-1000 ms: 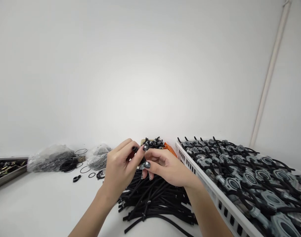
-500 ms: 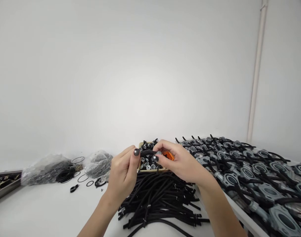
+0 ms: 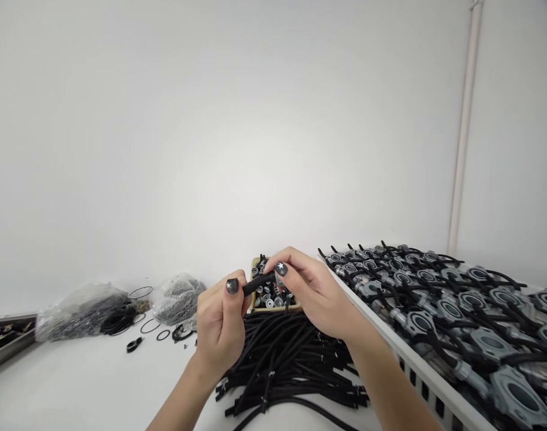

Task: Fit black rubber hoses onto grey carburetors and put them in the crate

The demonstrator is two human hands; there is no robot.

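Note:
A short black rubber hose (image 3: 259,282) runs between my two hands, above a yellow bin. My left hand (image 3: 221,320) is closed around its left end, thumb pressed on top. With thumb and fingertips my right hand (image 3: 311,293) pinches the other end, where a small clear or metallic piece shows under the fingers; its kind is hard to make out. Below the hands lies a pile of black hoses (image 3: 284,365). Behind them the yellow bin (image 3: 256,261) holds several small round grey metal parts (image 3: 269,299).
To the right, a white slotted crate (image 3: 403,347) holds rows of grey metal flanged parts with black hoses (image 3: 489,344). Plastic bags (image 3: 82,308) of small parts and black rubber rings (image 3: 163,334) lie at left, near a metal tray (image 3: 12,344). A white wall (image 3: 255,120) stands behind.
Both hands have shifted slightly left and the hose now slants up to the right. My right thumb has moved up onto the hose end. An orange thing beside the right hand is now hidden.

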